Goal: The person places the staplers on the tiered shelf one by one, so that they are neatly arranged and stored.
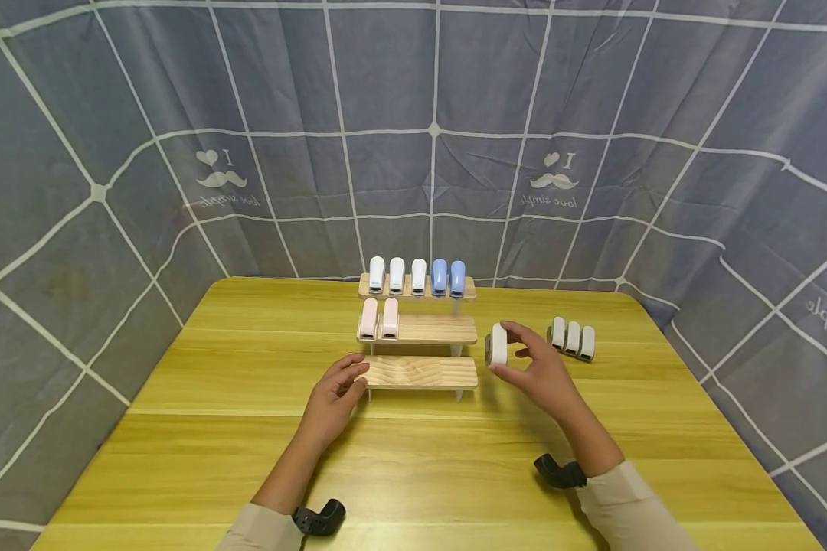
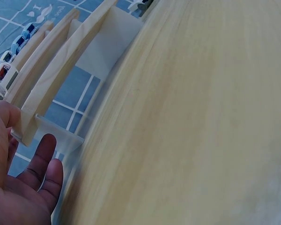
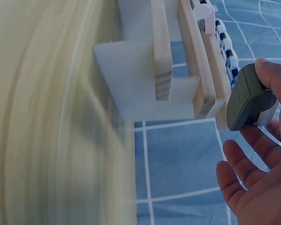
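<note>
My right hand (image 1: 540, 375) holds a white mini stapler (image 1: 498, 344) between thumb and fingers, above the table at the stand's right side. In the right wrist view its dark grey base (image 3: 246, 96) faces the camera. My left hand (image 1: 331, 402) grips the left end of the lowest board of a three-tier wooden stand (image 1: 420, 373); part of its fingers is hidden behind the board in the left wrist view. On the middle tier stand two pink staplers (image 1: 390, 318) at the left. Three white staplers (image 1: 397, 274) and two blue staplers (image 1: 439, 275) line the top tier.
Three white staplers (image 1: 573, 337) stand in a row on the wooden table (image 1: 427, 474), right of my right hand. A grey cloth with white lines (image 1: 386, 176) hangs behind and beside the table. Each wrist wears a black strap device (image 1: 320, 518).
</note>
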`<act>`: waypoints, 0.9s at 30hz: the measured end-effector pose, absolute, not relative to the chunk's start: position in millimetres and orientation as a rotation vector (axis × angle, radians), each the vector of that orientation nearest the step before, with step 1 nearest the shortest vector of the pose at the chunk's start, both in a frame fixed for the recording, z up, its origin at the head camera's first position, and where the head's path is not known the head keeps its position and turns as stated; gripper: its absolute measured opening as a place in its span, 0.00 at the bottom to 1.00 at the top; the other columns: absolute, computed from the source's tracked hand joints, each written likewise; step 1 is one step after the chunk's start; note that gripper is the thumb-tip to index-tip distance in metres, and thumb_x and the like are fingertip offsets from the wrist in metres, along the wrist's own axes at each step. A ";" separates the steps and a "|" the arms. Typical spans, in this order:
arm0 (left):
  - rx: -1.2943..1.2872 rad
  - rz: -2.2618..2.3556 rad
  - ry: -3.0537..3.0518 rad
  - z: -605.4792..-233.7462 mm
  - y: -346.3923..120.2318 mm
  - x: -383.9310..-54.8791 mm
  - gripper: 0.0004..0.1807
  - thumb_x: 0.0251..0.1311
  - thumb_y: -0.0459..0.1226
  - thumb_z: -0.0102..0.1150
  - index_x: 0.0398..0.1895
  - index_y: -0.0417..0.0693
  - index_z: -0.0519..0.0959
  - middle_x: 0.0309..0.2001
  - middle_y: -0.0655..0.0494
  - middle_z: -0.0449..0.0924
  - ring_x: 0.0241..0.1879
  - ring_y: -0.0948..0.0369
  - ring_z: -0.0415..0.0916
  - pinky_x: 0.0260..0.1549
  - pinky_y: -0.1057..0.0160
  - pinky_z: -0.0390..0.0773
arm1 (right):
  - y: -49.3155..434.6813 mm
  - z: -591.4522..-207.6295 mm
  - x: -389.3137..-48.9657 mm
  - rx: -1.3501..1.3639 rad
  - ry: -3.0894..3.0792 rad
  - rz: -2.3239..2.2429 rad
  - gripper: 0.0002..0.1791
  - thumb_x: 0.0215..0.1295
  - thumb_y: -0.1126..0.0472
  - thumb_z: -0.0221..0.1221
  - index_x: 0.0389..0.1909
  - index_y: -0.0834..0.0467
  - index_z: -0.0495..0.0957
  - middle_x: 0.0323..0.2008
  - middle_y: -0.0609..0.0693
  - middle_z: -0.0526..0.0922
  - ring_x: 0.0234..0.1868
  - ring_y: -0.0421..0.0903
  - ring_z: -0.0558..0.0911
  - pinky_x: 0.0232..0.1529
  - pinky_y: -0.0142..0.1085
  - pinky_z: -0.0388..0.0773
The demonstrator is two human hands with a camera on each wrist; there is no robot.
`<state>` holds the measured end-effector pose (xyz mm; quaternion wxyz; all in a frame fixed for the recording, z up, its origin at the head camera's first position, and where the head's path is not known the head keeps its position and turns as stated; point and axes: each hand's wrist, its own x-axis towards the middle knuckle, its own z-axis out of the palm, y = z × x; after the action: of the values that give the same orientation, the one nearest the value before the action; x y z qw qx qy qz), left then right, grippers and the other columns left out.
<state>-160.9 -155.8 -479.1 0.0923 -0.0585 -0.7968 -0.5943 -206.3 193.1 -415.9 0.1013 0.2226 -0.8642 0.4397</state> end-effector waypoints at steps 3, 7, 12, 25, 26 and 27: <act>-0.168 -1.773 -2.356 -478.7 -155.3 -160.4 0.16 0.69 0.31 0.58 0.58 0.38 0.80 0.67 0.52 0.71 0.61 0.53 0.71 0.52 0.56 0.72 | 186.5 -413.7 -207.0 0.677 -2.546 1.292 0.39 0.57 0.60 0.72 0.69 0.60 0.68 0.58 0.57 0.77 0.58 0.54 0.74 0.54 0.53 0.72; -0.170 -1.769 -2.359 -479.0 -155.2 -161.2 0.16 0.69 0.31 0.57 0.58 0.38 0.80 0.67 0.52 0.70 0.62 0.53 0.70 0.52 0.55 0.72 | 178.2 -411.6 -208.1 0.686 -2.544 1.273 0.39 0.57 0.60 0.73 0.69 0.59 0.69 0.58 0.56 0.77 0.57 0.55 0.74 0.56 0.54 0.71; -0.182 -1.765 -2.365 -479.6 -156.2 -161.6 0.15 0.70 0.32 0.57 0.57 0.40 0.81 0.67 0.54 0.71 0.61 0.54 0.71 0.52 0.57 0.72 | 167.9 -409.9 -212.0 0.719 -2.530 1.256 0.38 0.56 0.61 0.73 0.68 0.59 0.69 0.57 0.55 0.78 0.57 0.54 0.75 0.56 0.55 0.71; -0.164 -1.739 -2.389 -457.2 -148.8 -150.9 0.16 0.69 0.28 0.55 0.57 0.31 0.79 0.67 0.43 0.70 0.62 0.48 0.70 0.52 0.56 0.73 | 141.1 -409.5 -219.6 0.857 -2.479 1.238 0.39 0.55 0.60 0.74 0.68 0.58 0.69 0.54 0.53 0.79 0.54 0.51 0.77 0.54 0.54 0.73; -0.161 -1.739 -2.392 -456.1 -148.5 -150.3 0.16 0.69 0.27 0.55 0.57 0.31 0.79 0.67 0.42 0.69 0.62 0.47 0.70 0.52 0.56 0.73 | 138.3 -409.4 -220.2 0.862 -2.480 1.247 0.39 0.55 0.60 0.74 0.69 0.58 0.69 0.54 0.52 0.79 0.54 0.50 0.77 0.54 0.52 0.74; -0.166 -1.736 -2.393 -456.6 -149.1 -150.3 0.16 0.69 0.28 0.55 0.57 0.32 0.79 0.67 0.43 0.70 0.62 0.48 0.70 0.52 0.56 0.73 | 135.5 -409.4 -220.8 0.865 -2.479 1.260 0.40 0.55 0.60 0.74 0.69 0.59 0.69 0.54 0.52 0.79 0.54 0.50 0.77 0.54 0.52 0.74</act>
<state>-150.3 -149.1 -456.6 0.0901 -0.0558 -0.8049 -0.5839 -220.8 135.5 -409.4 0.1145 0.2952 -0.8456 0.4298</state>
